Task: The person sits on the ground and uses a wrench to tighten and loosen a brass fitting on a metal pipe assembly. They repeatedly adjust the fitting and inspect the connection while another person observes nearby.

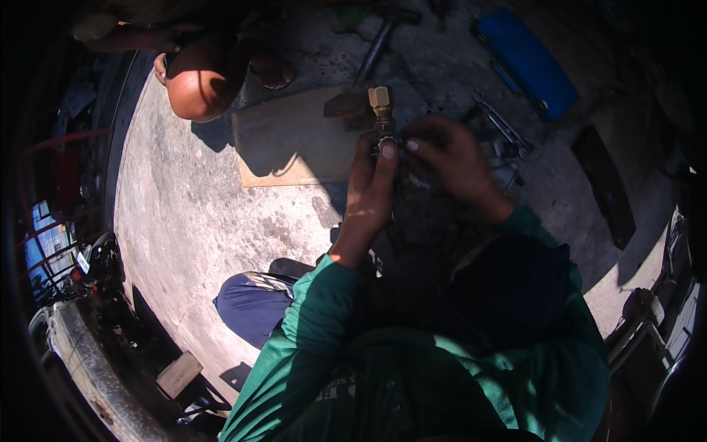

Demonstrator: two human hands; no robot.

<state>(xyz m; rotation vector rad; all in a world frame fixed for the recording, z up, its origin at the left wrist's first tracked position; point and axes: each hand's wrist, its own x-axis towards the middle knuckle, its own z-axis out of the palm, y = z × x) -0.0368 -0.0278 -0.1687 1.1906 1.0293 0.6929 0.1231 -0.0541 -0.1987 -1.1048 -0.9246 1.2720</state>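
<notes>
A metal fitting with a brass hex nut (379,99) at its top stands upright between my hands. My left hand (373,180) is closed round its lower body, the thumb pressed against the front. At the right side of the fitting, my right hand (447,151) has its thumb and index finger pinched together. Whatever is between those fingertips is too dark and small to make out. Just behind the fitting a dark metal block (345,105) lies at the far edge of a flat brown sheet (258,144).
A hammer (379,48) lies on the concrete floor beyond my hands. To its right is a blue case (526,62); nearer are some wrenches (501,121) and a dark flat bar (605,188). At the far left another person's bare knee (199,92) shows. A wooden block (179,374) sits lower left.
</notes>
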